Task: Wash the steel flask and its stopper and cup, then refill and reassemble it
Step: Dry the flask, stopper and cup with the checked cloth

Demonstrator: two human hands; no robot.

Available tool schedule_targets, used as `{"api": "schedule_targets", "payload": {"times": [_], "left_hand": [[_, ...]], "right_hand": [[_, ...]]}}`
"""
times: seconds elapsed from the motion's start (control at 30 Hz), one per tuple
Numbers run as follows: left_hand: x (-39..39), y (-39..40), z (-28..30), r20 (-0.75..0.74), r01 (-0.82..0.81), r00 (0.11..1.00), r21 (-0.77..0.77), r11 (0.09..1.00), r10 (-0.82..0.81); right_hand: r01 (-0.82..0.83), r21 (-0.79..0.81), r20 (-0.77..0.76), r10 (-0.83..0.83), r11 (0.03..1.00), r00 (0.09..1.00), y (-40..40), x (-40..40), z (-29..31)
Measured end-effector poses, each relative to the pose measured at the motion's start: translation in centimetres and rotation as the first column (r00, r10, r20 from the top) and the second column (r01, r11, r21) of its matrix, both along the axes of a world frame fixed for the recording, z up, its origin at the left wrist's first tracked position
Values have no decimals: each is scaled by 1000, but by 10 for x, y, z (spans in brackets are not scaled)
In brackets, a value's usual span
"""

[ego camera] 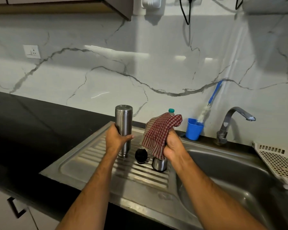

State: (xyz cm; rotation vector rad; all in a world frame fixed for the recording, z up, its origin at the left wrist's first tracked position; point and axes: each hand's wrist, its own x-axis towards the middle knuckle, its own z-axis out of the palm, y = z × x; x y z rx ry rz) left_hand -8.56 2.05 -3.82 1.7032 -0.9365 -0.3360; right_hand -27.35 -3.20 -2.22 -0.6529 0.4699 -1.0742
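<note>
1. Nearest, two bare forearms are seen reaching forward and up from the bottom edge over the ribbed drainboard point(93, 156) of a steel sink point(231, 171).
2. On the drainboard, between the two hands, a black stopper point(141, 156) is laid on its side, and a steel cup point(159, 164) is stood just beside it to the right, partly covered by hanging cloth.
3. The left hand point(117, 140) is wrapped around the lower part of the steel flask point(123, 128), fingers curled round the body; the flask is held upright, mouth end down, at or just above the ribs.
4. The right hand point(170, 146) is clenched around a bunched red checked cloth point(160, 131), which is raised above the cup.
5. Farther back, a blue holder point(194, 129) with a blue-handled bottle brush point(209, 103) is stood at the wall, near the tap point(231, 122).
6. At the far right, a white perforated basket point(279, 160) is seen at the sink's edge.
</note>
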Motion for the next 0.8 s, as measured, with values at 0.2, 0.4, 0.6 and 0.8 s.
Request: {"api": "schedule_targets", "payload": {"times": [0.2, 0.4, 0.6, 0.8], "left_hand": [[0, 0, 4, 46, -26, 999, 2, 1000, 26], [-7, 6, 26, 97, -44, 994, -51, 998, 48], [-40, 16, 55, 182, 13, 983, -91, 996, 3], [-98, 16, 67, 212, 107, 974, -134, 985, -78]], "right_hand": [[-1, 0, 2, 1, 1000, 1000, 3, -3, 2], [-3, 8, 31, 2, 1000, 1000, 8, -20, 13], [33, -11, 40, -33, 999, 999, 21, -55, 22], [116, -18, 8, -115, 993, 993, 27, -103, 27]]}}
